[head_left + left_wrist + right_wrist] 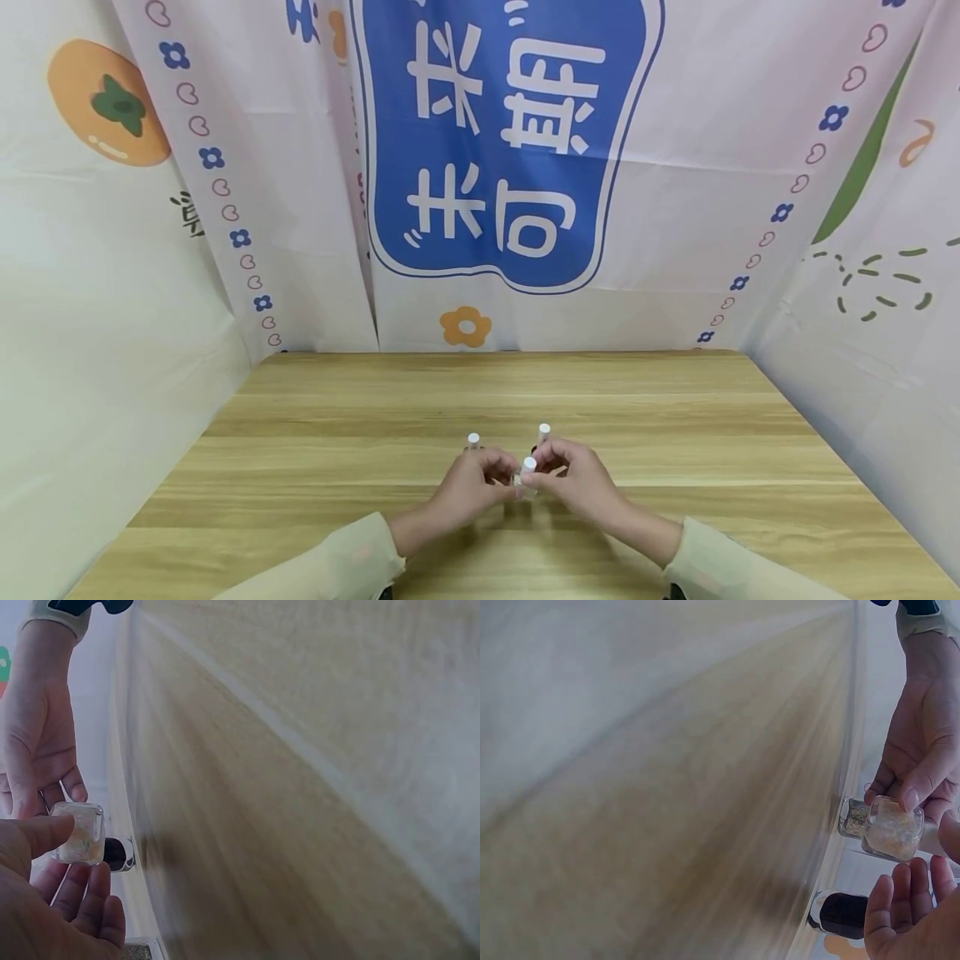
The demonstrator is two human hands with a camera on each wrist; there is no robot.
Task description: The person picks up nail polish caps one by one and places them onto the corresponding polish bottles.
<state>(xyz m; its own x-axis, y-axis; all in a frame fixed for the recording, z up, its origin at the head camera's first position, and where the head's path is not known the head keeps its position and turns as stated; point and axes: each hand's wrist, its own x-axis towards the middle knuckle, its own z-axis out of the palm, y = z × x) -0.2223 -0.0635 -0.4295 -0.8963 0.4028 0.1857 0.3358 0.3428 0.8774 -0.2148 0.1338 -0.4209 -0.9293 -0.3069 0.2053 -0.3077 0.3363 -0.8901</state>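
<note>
My left hand point(474, 490) and right hand point(583, 483) meet over a small clear nail polish bottle point(894, 829) with pale flaky contents and a white cap point(529, 464). In the left wrist view, the left thumb point(54, 832) lies against its glass body, with fingers behind. My right thumb and fingers pinch at its cap end. Behind the right hand stands a dark nail polish bottle point(842, 913), its white cap point(543, 431) showing in the head view. Beyond the left hand is a glittery nail polish bottle point(853, 817), partly hidden, also white-capped.
The hands work above a wood-grain table point(337, 417). Printed white cloth point(300, 250) hangs along the back and both sides. Pale sleeves point(352, 550) cover both forearms.
</note>
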